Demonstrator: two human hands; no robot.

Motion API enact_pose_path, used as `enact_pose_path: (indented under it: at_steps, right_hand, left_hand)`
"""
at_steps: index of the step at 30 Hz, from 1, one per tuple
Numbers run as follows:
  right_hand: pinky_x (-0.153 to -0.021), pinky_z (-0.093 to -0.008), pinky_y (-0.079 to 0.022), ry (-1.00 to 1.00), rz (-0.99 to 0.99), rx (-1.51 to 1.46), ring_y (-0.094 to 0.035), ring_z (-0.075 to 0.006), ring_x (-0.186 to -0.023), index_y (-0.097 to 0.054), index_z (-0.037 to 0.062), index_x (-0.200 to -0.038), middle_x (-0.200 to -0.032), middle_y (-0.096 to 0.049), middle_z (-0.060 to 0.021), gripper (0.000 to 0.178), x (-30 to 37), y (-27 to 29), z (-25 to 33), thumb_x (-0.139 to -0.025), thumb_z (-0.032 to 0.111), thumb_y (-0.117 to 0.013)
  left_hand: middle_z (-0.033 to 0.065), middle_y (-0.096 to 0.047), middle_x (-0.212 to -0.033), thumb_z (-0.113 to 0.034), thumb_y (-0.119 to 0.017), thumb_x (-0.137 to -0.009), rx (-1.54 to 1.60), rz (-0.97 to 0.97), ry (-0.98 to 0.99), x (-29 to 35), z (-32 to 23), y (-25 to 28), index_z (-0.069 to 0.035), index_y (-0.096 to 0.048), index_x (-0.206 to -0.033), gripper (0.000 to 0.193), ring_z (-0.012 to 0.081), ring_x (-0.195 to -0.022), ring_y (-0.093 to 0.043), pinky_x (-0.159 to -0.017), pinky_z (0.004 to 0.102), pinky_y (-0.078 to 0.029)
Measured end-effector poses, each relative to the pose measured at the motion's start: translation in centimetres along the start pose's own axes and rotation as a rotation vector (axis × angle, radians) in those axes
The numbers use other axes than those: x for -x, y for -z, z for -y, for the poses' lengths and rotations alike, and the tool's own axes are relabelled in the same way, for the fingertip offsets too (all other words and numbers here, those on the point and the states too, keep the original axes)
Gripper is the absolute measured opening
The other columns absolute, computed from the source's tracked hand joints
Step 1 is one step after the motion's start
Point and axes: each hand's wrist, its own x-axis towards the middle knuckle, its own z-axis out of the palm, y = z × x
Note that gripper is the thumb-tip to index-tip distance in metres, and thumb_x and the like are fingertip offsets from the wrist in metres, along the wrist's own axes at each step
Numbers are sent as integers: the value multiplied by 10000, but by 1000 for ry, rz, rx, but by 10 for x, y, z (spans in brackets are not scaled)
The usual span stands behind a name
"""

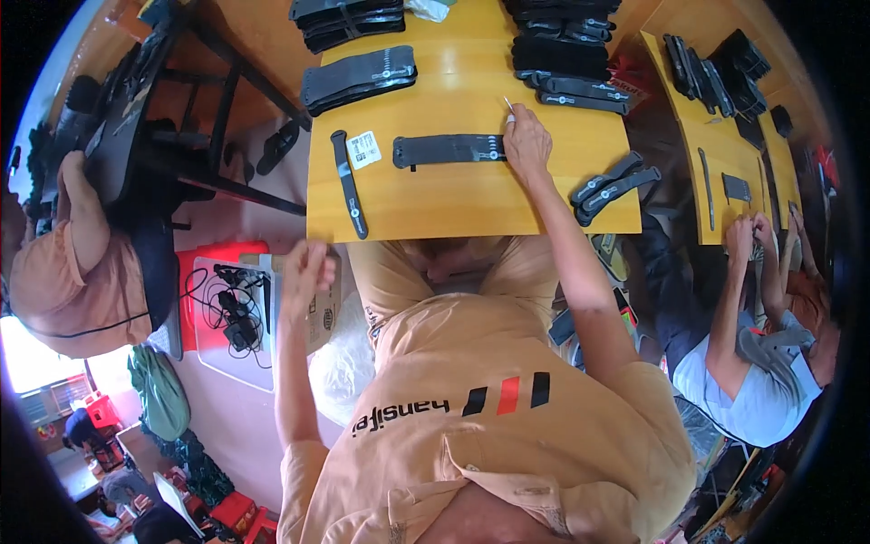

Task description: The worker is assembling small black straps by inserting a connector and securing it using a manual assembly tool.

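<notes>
My right hand (527,143) is closed around a thin, pale, pointed stick (508,104); its exact kind cannot be made out. That hand rests at the right end of a wide dark grey strap (444,150) lying flat on the yellow table (435,208). Off the table's front left corner, my left hand (310,270) is in the air with fingers loosely apart and nothing in them. A narrow dark strap (351,186) and a white printed label sheet (364,150) lie at the table's left. Several narrow straps (612,190) lie in a small pile at the right edge.
Stacks of dark straps (358,77) stand at the far left, with more strap stacks (562,68) at the far right. Left of me is a clear bin (237,317) with black cables. Other people sit at a black table (127,118) and a second yellow table (711,181).
</notes>
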Motion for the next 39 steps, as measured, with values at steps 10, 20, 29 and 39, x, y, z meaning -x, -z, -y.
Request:
enact_pose_path:
  at_steps: [10, 20, 29, 39]
  right_hand:
    - [-694, -441, -446, -5, -57, -333, -566, -385, -810, -598, 42, -961, -864, -602, -199, 217, 8, 39, 14, -822, 128, -455]
    - [-630, -289, -445, -184, 612, -1011, -538, -159, -731, -489, 19, -1004, -798, -550, -73, 261, 126, 39, 113, -784, 119, -588]
    - [-354, -146, -243, -689, 688, -1508, -343, -2, -434, -516, 48, -917, -726, -512, 3, 92, 109, 72, 94, -831, 63, -544]
    - [-484, -197, -339, -211, 599, -1057, -435, -97, -542, -540, 9, -1129, -768, -463, -41, 316, 99, 129, 96, -848, 57, -405]
  left_hand:
    - [166, -610, -700, -315, -727, -654, -622, -461, -235, -82, -19, -62, 42, -564, -846, 437, 314, -676, -606, -626, 377, -462]
    - [-35, -502, -721, -117, -594, -828, 508, -198, -212, -30, -10, -118, -63, -528, -834, 86, 28, -618, -438, -541, 182, -353]
    - [22, -567, -785, -148, -557, -866, 635, 191, -115, 0, -53, -142, -12, -545, -1008, 197, 78, -645, -521, -567, 212, -441]
    - [183, -624, -941, -145, -508, -888, 811, 218, -158, 5, -84, -130, 1, -514, -1011, 191, 191, -820, -640, -718, 281, -535]
